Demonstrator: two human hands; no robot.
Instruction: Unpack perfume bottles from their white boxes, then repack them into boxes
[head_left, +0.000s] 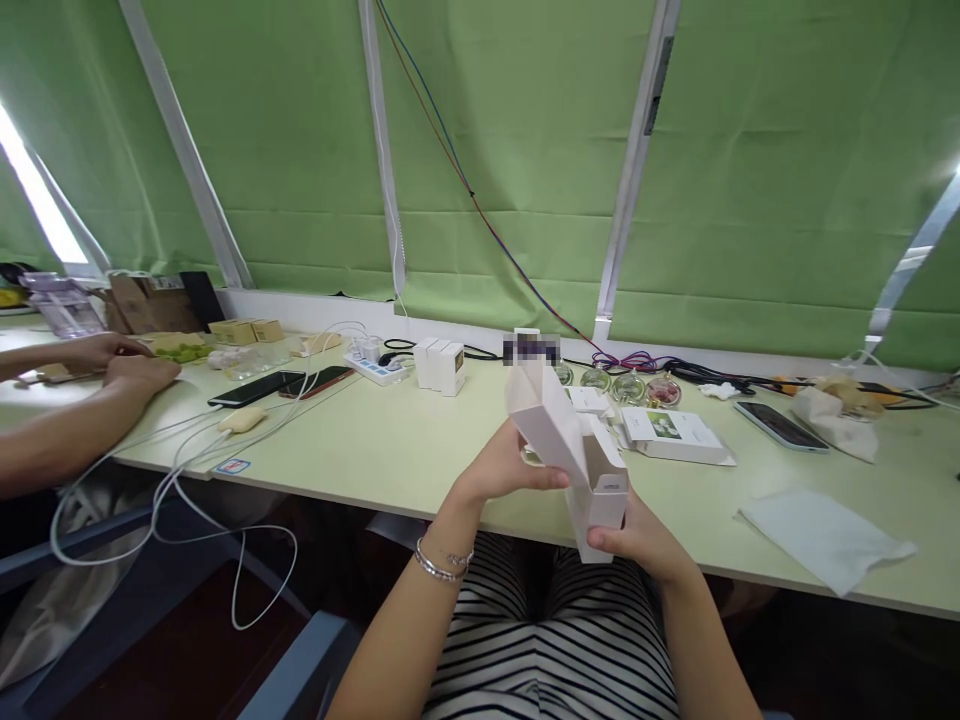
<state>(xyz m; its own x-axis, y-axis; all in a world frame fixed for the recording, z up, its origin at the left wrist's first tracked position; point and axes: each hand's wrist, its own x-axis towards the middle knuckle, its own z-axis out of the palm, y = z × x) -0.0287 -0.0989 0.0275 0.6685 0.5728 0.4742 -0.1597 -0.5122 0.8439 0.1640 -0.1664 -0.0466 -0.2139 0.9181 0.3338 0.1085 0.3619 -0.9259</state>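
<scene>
My left hand grips a white cardboard carton, tilted, its upper end pointing away from me. In my right hand is a second white carton, held with its open end up and a small flap showing at the rim. The two cartons touch or overlap above the table's front edge; I cannot tell whether one is part of the other. Just behind them lie flat white boxes with a green picture, and several round clear containers with something green or pink inside.
Small white boxes stand mid-table, near a power strip. Left are two phones and loose white cables. A co-worker's hands rest further left. Right are a phone, a white sheet and crumpled wrapping.
</scene>
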